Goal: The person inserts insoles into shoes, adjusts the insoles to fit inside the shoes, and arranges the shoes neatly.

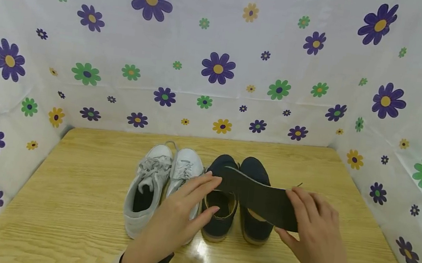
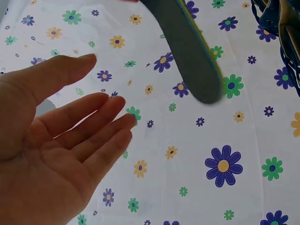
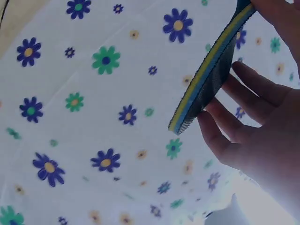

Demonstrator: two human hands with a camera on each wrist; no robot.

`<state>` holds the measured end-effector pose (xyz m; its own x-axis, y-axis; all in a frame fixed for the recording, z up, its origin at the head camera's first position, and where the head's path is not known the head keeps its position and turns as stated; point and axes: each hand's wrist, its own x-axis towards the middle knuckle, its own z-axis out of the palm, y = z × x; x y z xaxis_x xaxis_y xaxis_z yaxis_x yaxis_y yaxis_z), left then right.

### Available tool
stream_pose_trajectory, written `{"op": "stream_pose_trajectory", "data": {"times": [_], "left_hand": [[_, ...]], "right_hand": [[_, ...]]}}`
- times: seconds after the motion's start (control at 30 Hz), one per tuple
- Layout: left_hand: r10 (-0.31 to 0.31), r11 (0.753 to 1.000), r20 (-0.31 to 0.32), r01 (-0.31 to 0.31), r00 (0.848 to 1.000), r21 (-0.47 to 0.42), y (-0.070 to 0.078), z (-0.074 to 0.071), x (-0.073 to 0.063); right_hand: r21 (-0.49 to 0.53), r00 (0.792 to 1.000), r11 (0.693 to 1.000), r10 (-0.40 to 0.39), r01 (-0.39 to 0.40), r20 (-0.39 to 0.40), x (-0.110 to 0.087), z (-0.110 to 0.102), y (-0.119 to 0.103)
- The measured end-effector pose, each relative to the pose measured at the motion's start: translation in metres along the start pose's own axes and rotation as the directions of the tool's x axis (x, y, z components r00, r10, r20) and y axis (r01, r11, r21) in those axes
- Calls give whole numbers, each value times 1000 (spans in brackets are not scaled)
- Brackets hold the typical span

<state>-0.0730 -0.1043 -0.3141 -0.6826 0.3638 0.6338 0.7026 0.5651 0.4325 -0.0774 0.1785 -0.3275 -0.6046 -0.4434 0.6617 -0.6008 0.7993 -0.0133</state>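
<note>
A dark insole (image 1: 262,198) is raised over a pair of navy shoes (image 1: 217,228) in the head view. My right hand (image 1: 314,232) pinches its right end, thumb below and fingers along the upper edge. In the right wrist view, the insole (image 3: 211,75) shows a yellow and blue layered edge between thumb and fingers. My left hand (image 1: 179,214) is held near the opposite end, fingers extended and thumb apart. From the left wrist view, a gap separates that hand (image 2: 70,145) from the insole (image 2: 192,56), and nothing lies in its palm.
Left of the navy shoes stands a pair of white lace-up sneakers (image 1: 146,185), partly covered by my left hand. All the shoes sit on a wooden table (image 1: 72,185) with toes pointing away. A white flower-printed cloth (image 1: 190,38) encloses the back and sides.
</note>
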Motion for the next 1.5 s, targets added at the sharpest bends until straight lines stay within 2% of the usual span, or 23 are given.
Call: {"op": "stream_pose_trajectory", "data": {"times": [0.07, 0.2, 0.33, 0.43, 0.53, 0.6, 0.63, 0.73, 0.83, 0.9, 0.93, 1.0, 1.03, 1.1, 1.13, 1.2, 1.27, 1.3, 1.33, 1.37, 1.4, 1.43, 1.5], "left_hand": [[-23, 999, 39, 22, 999, 31, 0, 1, -1], [-44, 998, 148, 37, 988, 49, 1, 5, -1], [-5, 1000, 235, 0, 972, 21, 2, 8, 1], [19, 999, 243, -26, 970, 28, 3, 10, 1], [35, 999, 224, -43, 974, 30, 4, 12, 1], [38, 999, 202, -39, 979, 2, 4, 14, 1], [34, 999, 186, -31, 982, -20, 4, 15, 1], [-16, 993, 112, 28, 994, -110, 4, 17, 0], [-73, 972, 11, 73, 997, -222, 2, 19, 1], [-106, 953, -55, 85, 993, -292, 2, 21, 2], [-122, 941, -82, 88, 989, -327, 2, 23, 3], [-177, 900, -108, 117, 978, -421, 2, 25, 3], [-212, 874, -107, 139, 972, -466, 3, 27, 3], [-295, 806, -72, 208, 953, -555, 6, 29, 3], [-332, 771, -53, 238, 942, -590, 7, 30, 3], [-393, 706, -16, 290, 920, -646, 10, 32, 3], [-430, 661, 11, 323, 903, -677, 11, 35, 2], [-436, 647, 17, 327, 900, -688, 11, 36, 3], [-438, 640, 22, 329, 899, -694, 10, 37, 3], [-442, 634, 33, 337, 897, -696, 8, 37, 3], [-439, 643, 38, 344, 897, -685, 6, 37, 4], [-437, 654, 39, 347, 899, -673, 4, 36, 4], [-423, 704, 5, 332, 906, -628, -4, 31, 5]], "right_hand": [[-7, 995, 995, -99, 99, 14, 5, 5, -8], [-6, 967, 968, -252, 252, 36, 12, 11, -22], [15, 940, 943, -332, 332, 73, 13, 12, -31], [20, 930, 935, -355, 355, 94, 10, 10, -35], [3, 919, 922, -386, 387, 77, 10, 5, -35], [-39, 914, 913, -404, 405, 36, 12, 2, -36], [-58, 914, 913, -406, 404, -12, 14, 1, -37], [-66, 914, 936, -352, 346, -203, 24, -1, -38], [82, 919, 967, -201, 242, -340, 32, 0, -38], [238, 944, 958, -78, 160, -322, 33, 1, -39], [319, 957, 941, -16, 112, -290, 32, 3, -39], [456, 972, 889, 80, 30, -221, 31, 10, -39], [524, 977, 852, 121, -13, -173, 30, 13, -39], [665, 981, 739, 189, -111, -47, 28, 21, -40], [727, 976, 667, 218, -166, 23, 27, 24, -40], [821, 951, 497, 257, -281, 170, 26, 29, -41], [859, 906, 324, 289, -397, 310, 25, 33, -43], [859, 885, 269, 303, -436, 355, 25, 34, -44], [854, 866, 230, 313, -467, 390, 26, 35, -44], [848, 854, 208, 318, -488, 413, 26, 35, -43], [839, 840, 195, 327, -508, 432, 27, 36, -43], [831, 831, 193, 335, -522, 444, 27, 36, -42], [809, 818, 216, 348, -546, 458, 28, 35, -39]]}}
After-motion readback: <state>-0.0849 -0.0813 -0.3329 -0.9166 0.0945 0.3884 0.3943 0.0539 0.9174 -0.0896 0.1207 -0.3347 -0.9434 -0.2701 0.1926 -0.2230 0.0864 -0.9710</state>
